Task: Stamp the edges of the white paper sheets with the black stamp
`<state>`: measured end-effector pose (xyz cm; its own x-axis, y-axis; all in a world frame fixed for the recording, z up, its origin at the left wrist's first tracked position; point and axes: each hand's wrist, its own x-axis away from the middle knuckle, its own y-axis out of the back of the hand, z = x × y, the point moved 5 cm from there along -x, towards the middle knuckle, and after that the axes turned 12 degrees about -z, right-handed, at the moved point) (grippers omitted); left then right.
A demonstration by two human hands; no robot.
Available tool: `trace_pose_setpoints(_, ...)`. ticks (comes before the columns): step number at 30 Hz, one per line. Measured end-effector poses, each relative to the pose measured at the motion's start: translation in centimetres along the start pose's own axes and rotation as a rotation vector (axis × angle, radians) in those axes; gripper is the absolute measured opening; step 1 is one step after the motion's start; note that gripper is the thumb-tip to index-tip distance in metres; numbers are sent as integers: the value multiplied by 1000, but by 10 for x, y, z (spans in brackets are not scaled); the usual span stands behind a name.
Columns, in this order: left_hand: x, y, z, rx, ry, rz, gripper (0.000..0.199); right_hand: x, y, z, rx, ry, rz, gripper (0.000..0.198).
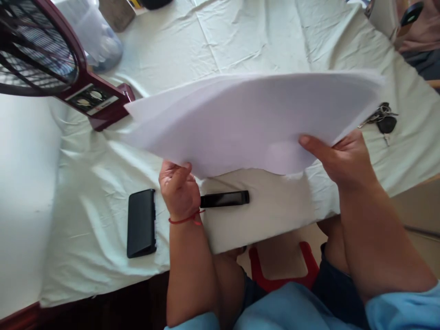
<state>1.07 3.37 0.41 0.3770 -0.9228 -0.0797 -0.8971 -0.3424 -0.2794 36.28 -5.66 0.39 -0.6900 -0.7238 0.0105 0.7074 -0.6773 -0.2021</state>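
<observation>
The left hand (179, 192) has its fingers closed on the near left edge of a stack of white paper sheets (237, 123); the thumb bears on the near face and the other fingers are curled in. The right hand (349, 160) grips the same stack at its near right edge; the thumb lies extended across the near face, and the remaining fingers are mostly hidden behind the paper. The stack spans the gap between both sets of fingers and extends beyond them, raised above the cloth-covered tabletop (254, 41). It is bowed along its length, with layered edges at the far left corner. The sheet count cannot be determined.

A red cord bracelet (185, 220) sits on the left wrist, behind the fingers. A slim black object (225, 199) lies just right of the left hand; contact between the two cannot be confirmed. A black phone-like device (140, 223) lies left of the left fingers and nearer the body, apart from them.

A bunch of keys (385, 120) rests beyond and right of the right fingers. A maroon racket-shaped device (106, 107) with a dark mesh head stands beyond and left of the left fingers. Farther out on that side is a translucent plastic container (91, 34), contents unclear, with a brown block-like item (117, 14) beside it.
</observation>
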Motion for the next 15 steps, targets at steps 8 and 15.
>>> trace_pose_setpoints(8,0,16,10,-111,-92,-130,20,4,-5,3,53,88,68,37)
trace_pose_setpoints(15,-3,21,19,-276,-5,-76,20,-2,9,-13,205,18,-2,47)
